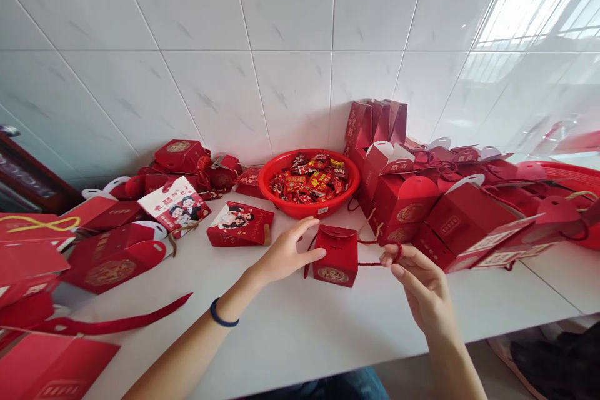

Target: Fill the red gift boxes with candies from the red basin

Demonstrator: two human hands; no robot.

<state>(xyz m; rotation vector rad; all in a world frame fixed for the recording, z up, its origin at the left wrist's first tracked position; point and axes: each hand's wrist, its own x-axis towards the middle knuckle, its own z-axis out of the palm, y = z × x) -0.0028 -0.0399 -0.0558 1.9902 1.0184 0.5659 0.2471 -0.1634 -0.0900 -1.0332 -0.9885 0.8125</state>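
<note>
A small red candy box (pixel 335 257) with a gold emblem stands upright on the white tabletop. Beside its left edge is my left hand (pixel 288 249), thumb and fingers stretched apart, the thumb touching the box or just next to it. A dark red cord (pixel 370 264) runs from the box's right side to my right hand (pixel 419 281), which pinches it between thumb and fingertips. Some of the cord is wound about these fingers. Another stretch of cord hangs at the box's left side.
Behind the box sits a red plastic basin (pixel 309 205) of wrapped candies (pixel 312 178). Several red boxes are stacked at the right (pixel 407 206) and left (pixel 112 256). A printed flat box (pixel 241 225) lies left of the basin. A red ribbon strip (pixel 135 323) lies front left. White wall tiles (pixel 290 94) rise behind.
</note>
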